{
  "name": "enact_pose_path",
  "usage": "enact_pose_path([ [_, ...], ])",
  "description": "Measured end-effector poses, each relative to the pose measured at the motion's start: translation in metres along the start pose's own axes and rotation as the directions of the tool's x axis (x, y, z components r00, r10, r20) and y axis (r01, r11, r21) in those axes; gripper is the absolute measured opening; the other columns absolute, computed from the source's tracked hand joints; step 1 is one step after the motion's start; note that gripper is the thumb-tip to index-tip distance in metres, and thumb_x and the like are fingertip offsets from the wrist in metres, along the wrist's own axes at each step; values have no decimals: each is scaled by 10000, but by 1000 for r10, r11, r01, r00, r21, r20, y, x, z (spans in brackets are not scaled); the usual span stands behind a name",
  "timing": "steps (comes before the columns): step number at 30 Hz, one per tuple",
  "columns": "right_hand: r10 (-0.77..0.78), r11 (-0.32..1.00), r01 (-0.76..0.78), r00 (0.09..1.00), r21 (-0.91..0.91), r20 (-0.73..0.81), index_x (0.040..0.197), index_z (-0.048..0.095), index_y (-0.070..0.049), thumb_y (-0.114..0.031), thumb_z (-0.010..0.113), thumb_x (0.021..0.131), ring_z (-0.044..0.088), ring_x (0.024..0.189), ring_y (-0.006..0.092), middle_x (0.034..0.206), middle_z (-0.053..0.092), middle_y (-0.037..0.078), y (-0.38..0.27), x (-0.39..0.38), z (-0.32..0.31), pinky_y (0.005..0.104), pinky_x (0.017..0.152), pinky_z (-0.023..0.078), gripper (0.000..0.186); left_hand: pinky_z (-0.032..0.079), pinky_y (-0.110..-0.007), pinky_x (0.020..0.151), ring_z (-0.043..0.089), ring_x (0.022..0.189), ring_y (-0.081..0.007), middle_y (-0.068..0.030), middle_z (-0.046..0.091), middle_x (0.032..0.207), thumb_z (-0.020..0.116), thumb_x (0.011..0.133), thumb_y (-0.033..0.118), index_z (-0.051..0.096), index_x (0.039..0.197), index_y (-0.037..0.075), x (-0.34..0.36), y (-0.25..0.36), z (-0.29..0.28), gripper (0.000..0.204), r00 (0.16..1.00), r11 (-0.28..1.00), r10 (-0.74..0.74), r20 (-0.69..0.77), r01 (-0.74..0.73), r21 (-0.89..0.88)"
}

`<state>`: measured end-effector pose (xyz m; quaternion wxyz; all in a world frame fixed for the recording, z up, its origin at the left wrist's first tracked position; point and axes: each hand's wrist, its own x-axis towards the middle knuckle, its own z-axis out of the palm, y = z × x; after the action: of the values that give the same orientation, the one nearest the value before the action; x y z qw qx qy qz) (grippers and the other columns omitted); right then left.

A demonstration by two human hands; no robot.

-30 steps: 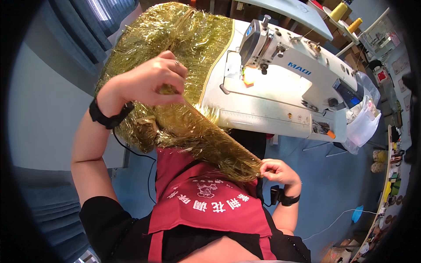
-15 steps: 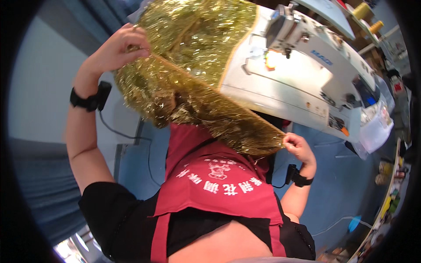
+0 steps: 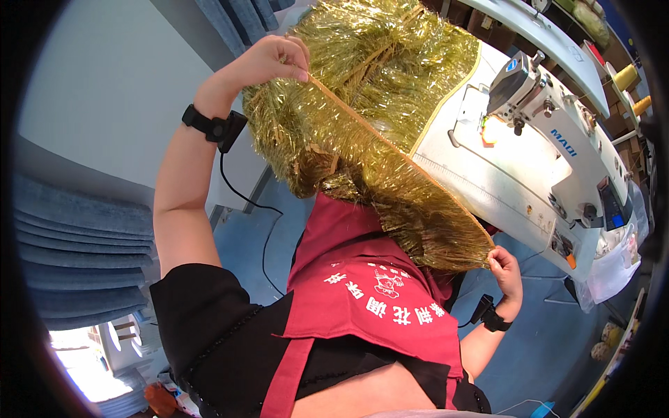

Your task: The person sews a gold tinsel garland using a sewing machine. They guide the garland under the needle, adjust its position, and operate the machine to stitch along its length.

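A length of gold tinsel fringe fabric (image 3: 390, 160) stretches between my two hands, its stitched top edge running taut and slanting down to the right. My left hand (image 3: 280, 58) pinches that edge at the upper left. At the lower right, my right hand (image 3: 504, 272) grips the other end between thumb and fingers. The shiny strands hang over my lap, and more of the fabric heaps on the sewing machine table (image 3: 460, 167). To the right stands a white sewing machine (image 3: 557, 132), its lamp lit near the needle. My hands are apart from the machine.
Yellow thread cones (image 3: 626, 76) stand at the upper right. A clear plastic bag (image 3: 610, 275) hangs by the table's right end, near an orange-handled tool (image 3: 571, 261). Blue curtains (image 3: 83, 251) hang at the left. A black cable (image 3: 268, 209) trails from my left wrist strap.
The whole view has shifted, so hands, fabric and machine appear further right. Both hands keep hold of the fringe edge, which stays stretched between them.
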<state>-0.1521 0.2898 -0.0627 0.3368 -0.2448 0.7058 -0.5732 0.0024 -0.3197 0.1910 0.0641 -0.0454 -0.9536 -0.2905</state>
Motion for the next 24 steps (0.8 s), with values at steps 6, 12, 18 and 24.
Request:
enact_pose_path([
  [6,-6,1000,6,1000,-26,-23,871,591,-42,-55,625,947,410,728,33,827,480,-73,2,3,-2,214,652,342,84,550,-229,650,713,736,-120,-45,731,889,761,939,160,723,919,18,-11,19,-11,149,948,909,-290,129,315,-273],
  [12,4,998,-8,998,-62,-56,880,590,-40,-69,626,951,423,736,34,803,489,-77,-2,8,-2,222,639,352,85,605,-245,675,735,721,-129,-83,741,907,683,974,81,680,1013,-15,-15,26,1,104,986,910,-167,-14,148,-386],
  [18,-143,955,118,987,-273,-74,899,616,6,-96,650,927,621,843,151,992,650,47,-54,25,42,294,744,511,111,630,-268,731,770,868,-216,-122,746,1010,633,1015,122,660,1136,-35,3,42,11,200,985,621,-77,-157,-76,-780],
  [24,-626,540,575,763,-615,165,886,639,-52,-74,687,831,704,849,290,1019,702,89,-147,20,108,371,721,585,76,614,-294,803,759,869,-205,-141,756,1005,676,987,142,709,1041,-41,43,118,141,194,990,562,-111,-90,-12,-827],
])
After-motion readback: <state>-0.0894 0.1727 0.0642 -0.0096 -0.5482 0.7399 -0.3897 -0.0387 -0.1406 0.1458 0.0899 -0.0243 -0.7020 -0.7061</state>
